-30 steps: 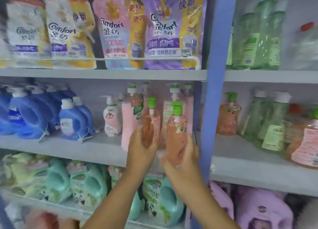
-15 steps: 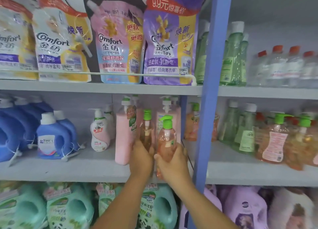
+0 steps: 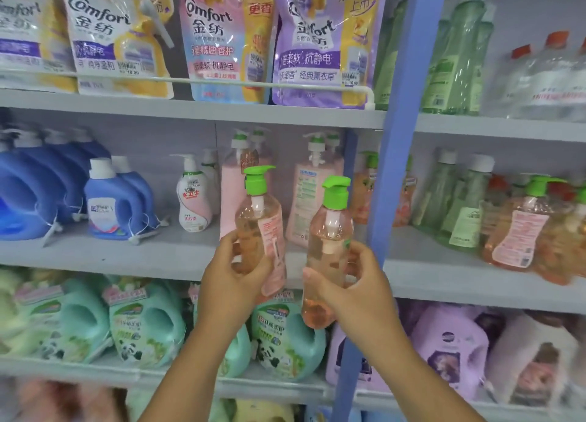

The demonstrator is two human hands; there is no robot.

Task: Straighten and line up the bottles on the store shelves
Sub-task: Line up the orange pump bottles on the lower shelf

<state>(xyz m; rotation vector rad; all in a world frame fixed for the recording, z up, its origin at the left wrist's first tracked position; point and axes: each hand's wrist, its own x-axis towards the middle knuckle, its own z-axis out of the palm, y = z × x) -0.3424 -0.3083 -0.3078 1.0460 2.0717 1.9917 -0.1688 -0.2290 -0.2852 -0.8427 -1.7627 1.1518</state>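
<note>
I hold two orange pump bottles with green heads in front of the middle shelf [image 3: 142, 256]. My left hand [image 3: 231, 282] grips the left orange bottle [image 3: 263, 221] around its lower body, its pink label turned right. My right hand [image 3: 358, 282] grips the right orange bottle [image 3: 328, 240], which hangs lower, its base below the shelf edge. Both bottles are upright and off the shelf. Behind them stand two tall pink pump bottles [image 3: 314, 196] and a small white-pink pump bottle [image 3: 193, 199].
A blue upright post [image 3: 396, 167] divides the shelving just right of my hands. More orange pump bottles [image 3: 517, 231] and green bottles [image 3: 463, 209] stand right of it. Blue detergent jugs [image 3: 111, 206] sit at left, softener pouches [image 3: 222, 41] above, teal jugs [image 3: 149, 329] below.
Both hands have pulled the two orange bottles off the shelf toward me and apart; the right bottle has dropped lower. The view has moved closer to the shelves.
</note>
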